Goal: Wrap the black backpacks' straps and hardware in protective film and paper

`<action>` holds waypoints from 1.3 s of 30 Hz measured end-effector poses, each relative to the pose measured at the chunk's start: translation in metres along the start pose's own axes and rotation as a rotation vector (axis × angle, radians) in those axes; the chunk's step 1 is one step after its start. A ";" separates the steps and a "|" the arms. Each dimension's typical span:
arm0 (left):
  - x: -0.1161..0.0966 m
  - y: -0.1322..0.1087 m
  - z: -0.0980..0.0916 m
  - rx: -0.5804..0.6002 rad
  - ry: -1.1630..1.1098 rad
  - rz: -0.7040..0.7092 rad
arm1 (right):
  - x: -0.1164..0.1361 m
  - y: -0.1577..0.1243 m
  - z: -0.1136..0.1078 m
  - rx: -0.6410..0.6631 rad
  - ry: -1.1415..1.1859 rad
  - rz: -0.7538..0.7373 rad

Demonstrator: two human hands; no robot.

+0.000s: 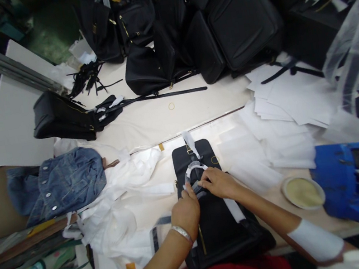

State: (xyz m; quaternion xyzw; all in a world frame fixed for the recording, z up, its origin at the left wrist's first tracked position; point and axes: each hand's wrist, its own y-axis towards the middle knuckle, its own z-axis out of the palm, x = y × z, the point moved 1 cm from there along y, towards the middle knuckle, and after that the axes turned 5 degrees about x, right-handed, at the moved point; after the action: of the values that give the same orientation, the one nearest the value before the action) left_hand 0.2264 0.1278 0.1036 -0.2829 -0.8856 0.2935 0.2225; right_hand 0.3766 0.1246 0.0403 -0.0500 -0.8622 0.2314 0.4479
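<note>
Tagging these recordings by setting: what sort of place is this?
Probably a bag workshop: similar black bags crowd the table, thin black strips lie bunched, and the nearest bag has a wrapped handle.

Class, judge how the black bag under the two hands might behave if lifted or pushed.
The black bag may hold its shape fairly well, given its smooth surface. Lying flat, it seems unlikely to roll or tip. Its slender white-wrapped strap would probably swing.
</note>
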 end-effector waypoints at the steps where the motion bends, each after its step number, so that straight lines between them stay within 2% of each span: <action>1: -0.001 0.000 0.001 -0.022 0.016 0.000 | 0.000 0.001 -0.001 0.021 0.005 0.003; 8: -0.005 0.000 0.008 -0.090 0.057 0.011 | -0.003 0.008 -0.005 0.092 0.087 -0.001; 17: 0.001 -0.002 -0.003 0.007 -0.010 0.054 | -0.003 0.003 -0.006 0.027 0.019 0.049; 25: 0.002 -0.009 -0.003 0.028 -0.024 0.064 | -0.012 0.019 -0.022 0.141 0.048 0.081; 30: 0.005 -0.014 -0.004 0.034 -0.042 0.078 | -0.019 0.025 -0.023 0.185 0.111 0.095; 34: 0.009 -0.014 -0.002 0.029 -0.072 0.138 | -0.021 0.025 -0.018 0.174 -0.010 0.067; 39: 0.013 -0.013 -0.002 -0.004 -0.067 0.126 | -0.012 0.023 -0.015 0.145 -0.347 0.046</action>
State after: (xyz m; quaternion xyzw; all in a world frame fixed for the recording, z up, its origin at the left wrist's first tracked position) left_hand 0.2133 0.1285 0.1165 -0.3284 -0.8737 0.3143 0.1732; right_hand 0.3928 0.1462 0.0283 0.0035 -0.9062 0.3081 0.2895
